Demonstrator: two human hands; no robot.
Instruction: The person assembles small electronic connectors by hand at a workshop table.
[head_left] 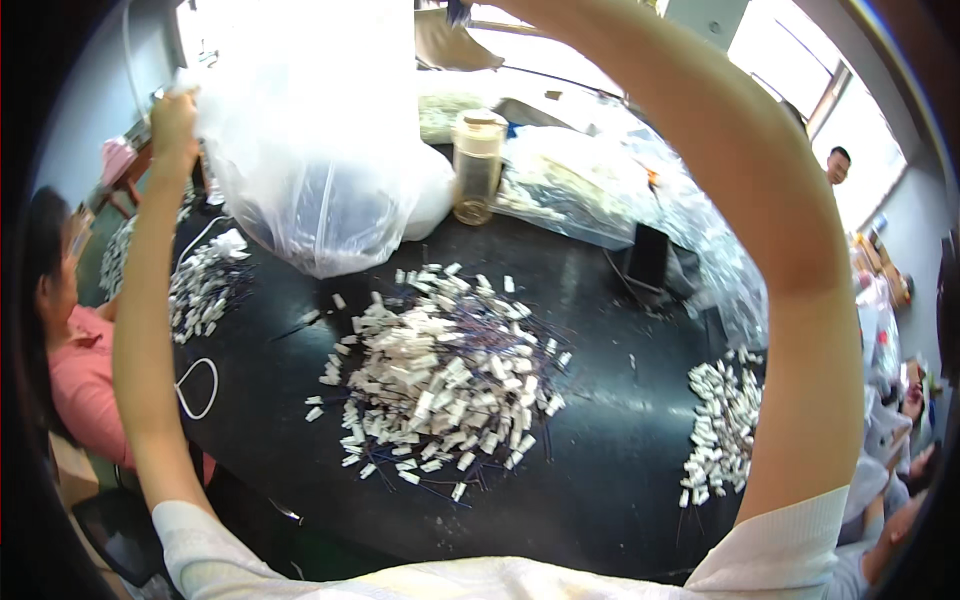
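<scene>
A large clear plastic bag with something dark blue in its lower part hangs over the far left of the table. My left hand is raised at the far left, its fingers closed on the edge of the bag. My right arm is lifted across the upper right, and its hand lies beyond the top edge. Below the bag, a big heap of small white connectors with thin dark wires lies on the black table. Some loose connectors lie around the heap.
More connector piles lie at the right and left. At the back stand a lidded amber container, filled plastic bags and a black box-like object. A person in pink sits at left; others are at right.
</scene>
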